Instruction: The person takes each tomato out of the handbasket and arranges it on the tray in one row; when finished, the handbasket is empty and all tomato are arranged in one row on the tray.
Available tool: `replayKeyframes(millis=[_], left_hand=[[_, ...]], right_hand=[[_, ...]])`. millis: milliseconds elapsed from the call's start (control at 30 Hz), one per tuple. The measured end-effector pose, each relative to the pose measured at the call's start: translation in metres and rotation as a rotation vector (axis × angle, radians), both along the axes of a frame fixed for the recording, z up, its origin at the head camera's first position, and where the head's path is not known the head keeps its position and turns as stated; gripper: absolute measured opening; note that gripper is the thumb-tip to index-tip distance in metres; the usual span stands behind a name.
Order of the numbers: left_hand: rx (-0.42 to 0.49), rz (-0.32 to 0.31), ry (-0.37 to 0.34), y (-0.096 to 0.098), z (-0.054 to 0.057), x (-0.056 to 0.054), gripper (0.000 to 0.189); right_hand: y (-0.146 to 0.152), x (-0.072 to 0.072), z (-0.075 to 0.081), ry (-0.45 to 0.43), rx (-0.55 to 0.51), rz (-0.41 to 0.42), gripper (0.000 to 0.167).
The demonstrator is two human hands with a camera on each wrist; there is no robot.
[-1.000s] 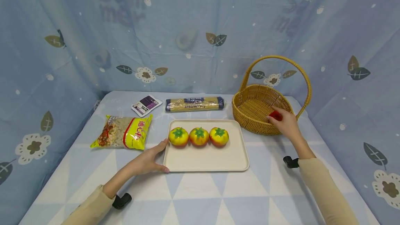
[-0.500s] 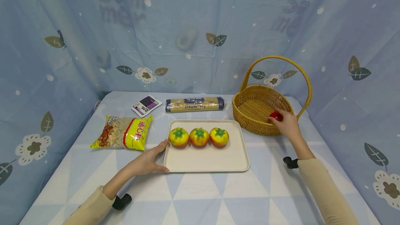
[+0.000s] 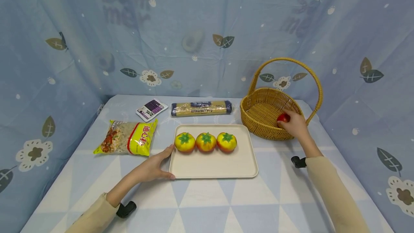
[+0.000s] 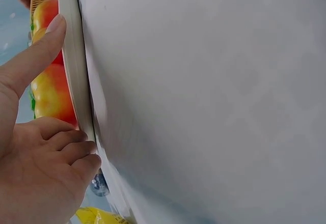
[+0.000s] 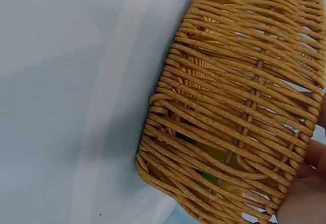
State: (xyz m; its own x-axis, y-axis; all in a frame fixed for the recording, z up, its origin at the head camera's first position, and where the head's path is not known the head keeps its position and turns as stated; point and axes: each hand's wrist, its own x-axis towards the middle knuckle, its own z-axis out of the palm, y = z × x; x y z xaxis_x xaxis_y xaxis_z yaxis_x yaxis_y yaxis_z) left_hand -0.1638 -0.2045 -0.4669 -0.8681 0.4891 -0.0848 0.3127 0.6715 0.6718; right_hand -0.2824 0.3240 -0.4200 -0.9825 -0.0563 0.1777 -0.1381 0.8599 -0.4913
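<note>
My left hand (image 3: pixel 152 168) rests at the left edge of a cream tray (image 3: pixel 213 166), its thumb and fingers spread apart along the rim. In the left wrist view the thumb lies straight and the fingertips (image 4: pixel 91 147) touch the rim. Three yellow-and-red tomatoes (image 3: pixel 206 142) with green leafy tops sit in a row on the tray. Over the near right rim of a wicker basket (image 3: pixel 258 127), my right hand (image 3: pixel 297 125) reaches inside and grips a red tomato (image 3: pixel 283 118), partly hidden by the fingers. Green and yellow show through the weave in the right wrist view.
A spaghetti pack (image 3: pixel 202 108) lies behind the tray. To the left are a yellow bag of pasta (image 3: pixel 127 137) and a small purple-and-white packet (image 3: pixel 151 110). The basket's tall handle (image 3: pixel 318 85) arches above it. Patterned curtains (image 3: pixel 194 64) enclose the table.
My right hand has moved slightly left and farther into the basket with the red tomato, more of which now shows. The left hand and tray stay put.
</note>
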Motion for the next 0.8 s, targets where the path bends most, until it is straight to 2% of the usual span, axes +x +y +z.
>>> replayKeyframes(millis=[267,533,800], left_hand=[[0.004,0.0,-0.007,0.0,0.0,0.0,0.112],[-0.003,0.001,-0.01,0.0,0.0,-0.001,0.112],[-0.002,0.011,-0.01,0.0,0.0,0.0,0.112]], right_hand=[[0.002,-0.009,0.0,-0.045,-0.024,0.012,0.065],[0.003,-0.017,-0.002,-0.052,-0.035,0.016,0.066],[0.004,-0.023,-0.004,-0.052,-0.049,-0.022,0.065]])
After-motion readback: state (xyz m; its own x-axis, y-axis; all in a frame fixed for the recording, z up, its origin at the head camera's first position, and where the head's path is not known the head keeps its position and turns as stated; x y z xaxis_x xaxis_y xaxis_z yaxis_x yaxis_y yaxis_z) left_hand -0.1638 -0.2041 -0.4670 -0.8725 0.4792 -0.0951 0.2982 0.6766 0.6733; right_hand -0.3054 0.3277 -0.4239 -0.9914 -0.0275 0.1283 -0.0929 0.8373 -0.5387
